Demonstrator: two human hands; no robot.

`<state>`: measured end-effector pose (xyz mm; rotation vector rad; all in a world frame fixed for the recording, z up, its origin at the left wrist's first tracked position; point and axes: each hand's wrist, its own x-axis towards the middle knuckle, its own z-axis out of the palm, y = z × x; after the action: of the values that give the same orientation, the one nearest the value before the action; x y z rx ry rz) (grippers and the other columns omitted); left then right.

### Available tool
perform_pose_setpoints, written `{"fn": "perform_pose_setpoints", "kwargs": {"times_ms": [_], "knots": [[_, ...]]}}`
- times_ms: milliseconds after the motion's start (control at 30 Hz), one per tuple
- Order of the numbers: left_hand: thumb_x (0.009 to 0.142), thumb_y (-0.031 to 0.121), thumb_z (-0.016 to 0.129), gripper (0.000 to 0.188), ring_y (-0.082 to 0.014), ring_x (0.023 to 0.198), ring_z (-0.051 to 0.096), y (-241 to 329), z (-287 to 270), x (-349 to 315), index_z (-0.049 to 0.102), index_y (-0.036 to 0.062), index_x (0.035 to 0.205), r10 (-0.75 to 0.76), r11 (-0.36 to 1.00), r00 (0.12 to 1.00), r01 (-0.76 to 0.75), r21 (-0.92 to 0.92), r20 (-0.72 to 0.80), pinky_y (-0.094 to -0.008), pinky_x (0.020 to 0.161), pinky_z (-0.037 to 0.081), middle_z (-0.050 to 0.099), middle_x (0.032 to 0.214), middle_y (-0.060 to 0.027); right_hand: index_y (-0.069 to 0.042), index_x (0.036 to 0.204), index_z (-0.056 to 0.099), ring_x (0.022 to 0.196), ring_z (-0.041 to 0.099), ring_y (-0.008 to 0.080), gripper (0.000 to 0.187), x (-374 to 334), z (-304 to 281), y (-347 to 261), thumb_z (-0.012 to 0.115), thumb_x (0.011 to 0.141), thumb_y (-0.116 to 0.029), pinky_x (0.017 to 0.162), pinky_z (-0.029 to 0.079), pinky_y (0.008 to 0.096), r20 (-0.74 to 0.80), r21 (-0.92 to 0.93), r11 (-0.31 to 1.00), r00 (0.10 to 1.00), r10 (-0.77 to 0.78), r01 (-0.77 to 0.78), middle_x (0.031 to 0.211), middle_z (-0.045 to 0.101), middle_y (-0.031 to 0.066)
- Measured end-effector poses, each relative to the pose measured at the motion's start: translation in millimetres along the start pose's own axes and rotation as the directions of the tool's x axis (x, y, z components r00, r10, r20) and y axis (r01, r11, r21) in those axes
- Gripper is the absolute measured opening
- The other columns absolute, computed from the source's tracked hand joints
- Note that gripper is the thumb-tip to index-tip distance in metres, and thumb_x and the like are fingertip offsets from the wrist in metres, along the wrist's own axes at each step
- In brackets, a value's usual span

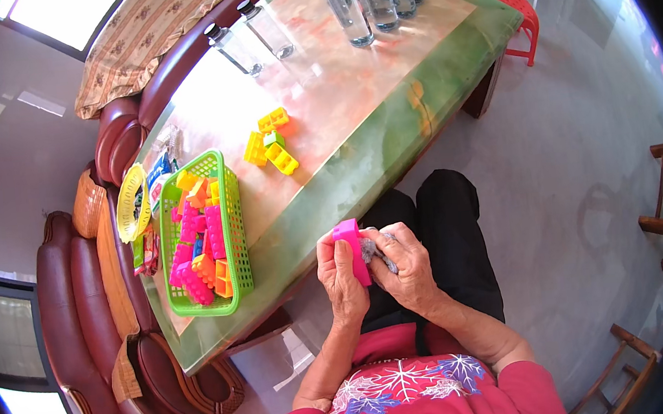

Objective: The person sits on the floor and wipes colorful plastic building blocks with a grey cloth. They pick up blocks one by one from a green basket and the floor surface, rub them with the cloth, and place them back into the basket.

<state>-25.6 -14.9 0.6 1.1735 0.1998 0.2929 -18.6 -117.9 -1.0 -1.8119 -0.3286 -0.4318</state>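
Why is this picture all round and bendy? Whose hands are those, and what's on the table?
There's no robot here. The picture comes from a camera worn on someone's head, looking down; its very wide lens bends straight edges. So you see the wearer's own bare hands: the left hand holds a pink block, and the right hand holds what looks like a grey cloth against it. On the table are a green basket of colourful blocks, some loose blocks, and clear bottles.
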Motion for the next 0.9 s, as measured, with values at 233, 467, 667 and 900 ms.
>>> {"fn": "perform_pose_setpoints", "kwargs": {"times_ms": [233,467,667,900], "knots": [[0.097,0.026,0.052,0.023,-0.0076,0.081,0.055,-3.0,-3.6,1.6,0.056,0.0054,0.106,0.028,1.0,1.0,-0.028,-0.002,0.012,-0.0224,0.073,0.047,0.06,0.095,-0.0009,-0.005,0.102,0.056,0.082,0.053,0.0072,0.029,-2.3,0.8,10.5,0.066,0.076,0.004,0.073,0.046,0.0231,0.226,0.555,0.741,0.926,0.302,-0.377,0.095,0.056,0.0017],[0.095,0.024,0.054,0.022,-0.0058,0.08,0.052,4.1,-4.0,4.7,0.057,0.0047,0.105,0.148,0.927,0.977,-0.192,0.324,0.156,-0.0203,0.071,0.043,0.058,0.091,0.0014,-0.005,0.093,0.058,0.071,0.056,0.0159,0.022,4.0,7.1,11.0,0.064,0.072,-0.001,0.065,0.047,0.0282,0.198,0.361,0.827,0.902,0.383,-0.43,0.08,0.056,0.0053],[0.097,0.03,0.051,0.025,-0.0083,0.074,0.055,-4.6,-13.1,5.2,0.056,0.006,0.101,-0.206,0.974,0.978,0.202,-0.107,-0.031,-0.0215,0.067,0.047,0.061,0.086,-0.0015,-0.004,0.09,0.055,0.075,0.058,0.0253,0.026,-4.9,19.1,12.0,0.058,0.066,0.008,0.066,0.047,0.0331,-0.084,0.298,0.863,0.889,0.45,-0.408,0.081,0.053,0.0096],[0.096,0.03,0.051,0.024,-0.0125,0.072,0.059,-4.2,-11.0,6.5,0.055,0.0069,0.103,-0.235,0.952,0.966,0.206,-0.227,-0.109,-0.027,0.064,0.051,0.061,0.086,-0.0033,-0.007,0.099,0.064,0.087,0.057,0.029,0.034,-8.9,15.8,-5.3,0.069,0.066,-0.003,0.07,0.051,0.037,-0.021,-0.126,0.992,1.0,-0.02,0.018,0.096,0.052,0.012]]}}
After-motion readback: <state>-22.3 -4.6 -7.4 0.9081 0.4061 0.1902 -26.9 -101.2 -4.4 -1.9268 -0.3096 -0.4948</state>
